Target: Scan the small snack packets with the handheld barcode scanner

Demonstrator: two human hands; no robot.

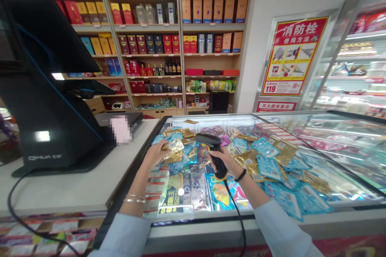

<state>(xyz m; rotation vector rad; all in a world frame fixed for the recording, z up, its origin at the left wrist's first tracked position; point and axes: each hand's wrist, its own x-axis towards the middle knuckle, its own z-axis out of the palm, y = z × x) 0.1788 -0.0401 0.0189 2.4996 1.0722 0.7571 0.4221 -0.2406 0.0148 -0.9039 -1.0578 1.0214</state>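
A black barcode scanner (208, 139) with an orange-tipped handle sits upright in my right hand (226, 161), whose fingers wrap round the grip. Its head points left, and a black cable (236, 209) hangs from the handle. My left hand (156, 153) pinches a small gold packet (175, 153) over a pile of packets on a glass-topped freezer. Blue packets (181, 164) lie under and around that packet. Right of my right hand spreads a second pile of gold packets (285, 150) and blue packets (268, 166).
Colourful goods show through the freezer's glass top. To the left, a black register (60, 136) stands on a white counter (75, 188). Behind the freezer are shelves (150, 55) of boxes and bottles, a wall poster (294, 58) and a glass-fronted cabinet (358, 48).
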